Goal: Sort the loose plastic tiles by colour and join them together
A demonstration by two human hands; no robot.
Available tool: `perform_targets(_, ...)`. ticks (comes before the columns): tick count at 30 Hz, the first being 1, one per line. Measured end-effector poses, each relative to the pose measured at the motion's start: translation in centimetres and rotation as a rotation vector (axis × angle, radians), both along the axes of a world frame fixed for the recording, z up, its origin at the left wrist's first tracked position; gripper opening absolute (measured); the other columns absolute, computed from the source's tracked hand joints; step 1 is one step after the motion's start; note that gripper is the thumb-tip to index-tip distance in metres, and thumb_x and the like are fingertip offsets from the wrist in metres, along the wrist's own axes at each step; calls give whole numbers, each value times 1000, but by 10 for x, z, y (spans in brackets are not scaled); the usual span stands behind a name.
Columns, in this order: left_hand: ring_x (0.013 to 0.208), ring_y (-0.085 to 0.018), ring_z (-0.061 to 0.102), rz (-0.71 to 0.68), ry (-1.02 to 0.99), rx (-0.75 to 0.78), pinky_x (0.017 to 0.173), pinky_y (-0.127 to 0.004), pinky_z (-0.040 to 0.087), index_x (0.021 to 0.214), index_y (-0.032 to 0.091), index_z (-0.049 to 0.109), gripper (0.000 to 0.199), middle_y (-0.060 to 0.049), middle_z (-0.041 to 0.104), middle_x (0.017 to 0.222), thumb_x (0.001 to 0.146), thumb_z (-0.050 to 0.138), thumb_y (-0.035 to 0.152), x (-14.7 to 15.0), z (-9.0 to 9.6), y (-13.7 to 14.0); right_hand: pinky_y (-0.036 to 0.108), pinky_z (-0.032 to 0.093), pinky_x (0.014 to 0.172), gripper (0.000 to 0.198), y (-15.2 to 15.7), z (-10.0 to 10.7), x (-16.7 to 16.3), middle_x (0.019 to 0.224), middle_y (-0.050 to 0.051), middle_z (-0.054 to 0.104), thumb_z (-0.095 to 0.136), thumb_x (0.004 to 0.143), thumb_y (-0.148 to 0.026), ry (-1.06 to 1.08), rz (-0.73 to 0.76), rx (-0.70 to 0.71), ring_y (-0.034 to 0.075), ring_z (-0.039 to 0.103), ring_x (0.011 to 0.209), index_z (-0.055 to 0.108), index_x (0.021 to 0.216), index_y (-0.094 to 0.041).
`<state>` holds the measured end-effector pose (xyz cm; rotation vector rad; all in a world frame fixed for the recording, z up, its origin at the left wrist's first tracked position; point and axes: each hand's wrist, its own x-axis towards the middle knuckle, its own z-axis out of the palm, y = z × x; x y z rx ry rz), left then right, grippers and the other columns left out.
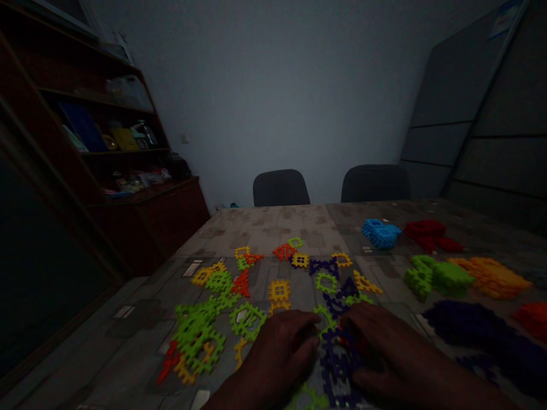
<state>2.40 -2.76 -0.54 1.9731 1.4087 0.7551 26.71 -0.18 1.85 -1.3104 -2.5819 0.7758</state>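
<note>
Toothed plastic building pieces lie scattered over the table. My left hand (284, 344) rests low beside them, fingers bent, with a gap between thumb and forefinger and nothing visible in it. Close to its fingertips is a green piece (325, 320). My right hand (380, 336) curls around a red building piece (359, 343), which the fingers mostly cover. Between the hands lie dark purple pieces (335, 367), several together, near the right thumb. Beyond the hands are a yellow window piece (279, 290), a green ring-shaped piece (326, 282) and a purple piece (323, 266).
Green pieces (194, 327) cluster at the left. On the right stand piles sorted by colour: blue (382, 233), red (427, 232), green (444, 276), orange-yellow (496, 277) and purple (478, 330). Two chairs (281, 188) back the table; a wooden shelf unit (98, 151) stands left.
</note>
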Motion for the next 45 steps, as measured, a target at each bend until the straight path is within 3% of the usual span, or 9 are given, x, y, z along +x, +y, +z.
perform_targets(6,81,-20,65,-35,-254,-156,73,-29,46,121,20,75,39,-6,76,93,84,64,26,8,-6,1,42,46,91,36,1,1,-2,113,9,63,66,74,-24,12,5,43,28,58,104,60,109,-22)
perform_targets(11,80,-18,62,-15,-410,-216,73,-28,45,120,17,75,41,-5,73,89,80,67,23,10,-19,4,42,45,93,36,0,3,-6,116,9,63,64,75,-21,31,30,29,28,57,108,60,111,-21)
perform_targets(16,76,-16,58,38,-555,-284,70,-27,43,113,16,76,39,-2,66,81,74,71,19,13,-21,6,42,46,91,40,0,-9,-8,115,9,64,66,72,-18,57,39,67,28,59,106,60,112,-22)
perform_targets(22,77,-17,63,89,-460,-197,71,-27,47,132,19,66,62,-4,72,89,71,66,9,11,-17,7,35,48,78,30,4,-10,-10,105,7,68,66,80,-17,163,-24,108,24,62,93,60,108,-22)
perform_targets(25,79,-18,65,64,-350,-122,73,-29,48,137,23,63,63,-4,74,92,75,66,12,8,-16,5,32,47,75,13,6,-9,-10,92,4,67,58,87,-14,222,-3,166,20,61,85,60,97,-22)
perform_targets(30,88,-21,68,20,-231,19,81,-33,50,137,27,63,60,-4,76,98,79,65,14,6,-16,2,32,46,74,9,6,-15,-9,89,3,66,55,90,-14,261,28,250,19,60,84,59,90,-22)
perform_targets(38,86,-21,68,54,-281,-58,79,-32,49,135,25,65,55,-5,76,98,80,66,19,6,-18,3,31,46,72,6,8,-9,-9,90,3,68,54,89,-19,260,-25,78,19,64,83,60,90,-22)
perform_targets(45,67,-14,56,70,-685,-272,65,-26,40,127,17,67,54,1,64,75,75,74,30,10,-17,8,30,43,65,20,8,-6,-11,83,3,69,47,97,-36,341,-62,-42,19,63,75,61,96,-23)
